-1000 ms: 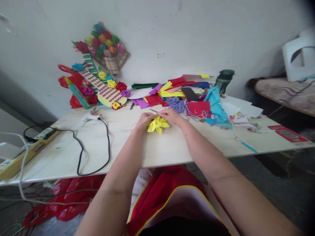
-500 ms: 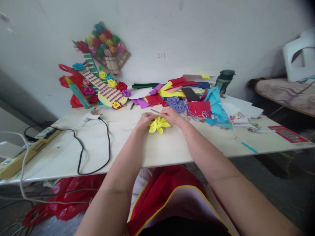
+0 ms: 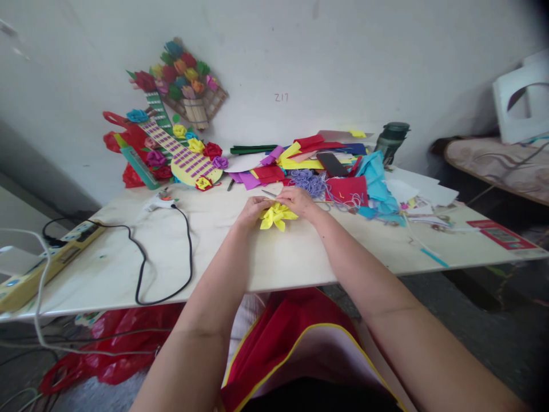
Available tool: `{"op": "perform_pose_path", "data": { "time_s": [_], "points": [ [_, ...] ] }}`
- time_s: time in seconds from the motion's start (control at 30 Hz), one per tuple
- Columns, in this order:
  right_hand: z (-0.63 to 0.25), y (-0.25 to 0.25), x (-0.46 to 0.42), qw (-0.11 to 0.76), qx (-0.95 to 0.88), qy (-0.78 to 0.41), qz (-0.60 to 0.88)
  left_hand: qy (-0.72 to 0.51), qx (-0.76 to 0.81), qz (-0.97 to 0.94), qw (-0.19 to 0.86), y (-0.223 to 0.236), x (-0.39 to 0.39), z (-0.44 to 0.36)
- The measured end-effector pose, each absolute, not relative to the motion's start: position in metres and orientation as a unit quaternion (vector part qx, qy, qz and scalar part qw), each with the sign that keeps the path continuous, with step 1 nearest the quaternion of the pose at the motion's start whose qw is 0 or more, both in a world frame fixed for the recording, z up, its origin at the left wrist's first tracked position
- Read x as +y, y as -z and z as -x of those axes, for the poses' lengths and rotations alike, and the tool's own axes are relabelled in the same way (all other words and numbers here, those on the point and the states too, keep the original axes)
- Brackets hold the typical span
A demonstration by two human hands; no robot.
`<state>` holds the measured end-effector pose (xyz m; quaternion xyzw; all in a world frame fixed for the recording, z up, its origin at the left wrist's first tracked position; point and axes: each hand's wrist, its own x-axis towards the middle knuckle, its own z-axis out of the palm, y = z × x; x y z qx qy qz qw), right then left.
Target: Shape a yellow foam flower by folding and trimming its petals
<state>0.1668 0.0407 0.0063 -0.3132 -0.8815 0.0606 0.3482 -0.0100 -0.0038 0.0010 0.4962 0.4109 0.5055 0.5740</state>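
A yellow paper flower (image 3: 278, 217) with pointed petals sits low between my two hands over the table. My left hand (image 3: 253, 212) is closed on its left edge, fingertips pinched together. On the other side my right hand (image 3: 299, 202) is closed too, its fingers around a thin stick (image 3: 322, 201) that juts out to the right. Where the stick meets the flower is hidden by my fingers. Just behind my fingertips shows a narrow grey blade (image 3: 269, 194); its other end is out of sight.
Behind my hands lie purple yarn (image 3: 307, 182), coloured paper sheets (image 3: 268, 173) and a phone (image 3: 331, 164). A glue gun (image 3: 159, 201) with a black cord is at left, near a green glue bottle (image 3: 139, 166) and a flower-decorated guitar shape (image 3: 189, 157). A dark bottle (image 3: 391, 142) stands back right.
The thin stick now shows to the right of my right hand, where it was not visible before. Both hands and the flower stay nearly in place.
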Motion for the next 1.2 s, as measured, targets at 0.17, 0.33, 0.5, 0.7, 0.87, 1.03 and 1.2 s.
{"op": "perform_pose_path", "data": {
  "time_s": [0.17, 0.33, 0.5, 0.7, 0.87, 1.03, 1.2],
  "points": [
    [-0.1664, -0.0058, 0.0412, 0.361, -0.876, -0.077, 0.311, -0.505, 0.409, -0.495, 0.576, 0.0012, -0.0017, 0.0105],
    [-0.1663, -0.0051, 0.0409, 0.372, -0.863, -0.102, 0.326, -0.502, 0.413, -0.496, 0.576, 0.0006, -0.0032, 0.0097],
    [-0.1662, -0.0043, 0.0416, 0.376, -0.858, -0.127, 0.327, -0.501, 0.417, -0.498, 0.572, 0.0006, -0.0032, 0.0092],
    [-0.1638, -0.0017, 0.0435, 0.398, -0.847, -0.126, 0.33, -0.519, 0.421, -0.496, 0.555, 0.0043, 0.0009, 0.0097],
    [-0.1619, -0.0004, 0.0438, 0.405, -0.837, -0.135, 0.343, -0.507, 0.427, -0.511, 0.548, 0.0047, 0.0008, 0.0102],
    [-0.1621, -0.0017, 0.043, 0.396, -0.837, -0.14, 0.351, -0.489, 0.435, -0.522, 0.547, 0.0038, -0.001, 0.0109],
    [-0.1623, -0.0024, 0.0428, 0.392, -0.833, -0.159, 0.356, -0.484, 0.435, -0.528, 0.546, 0.004, -0.0009, 0.0114]
  ]
}}
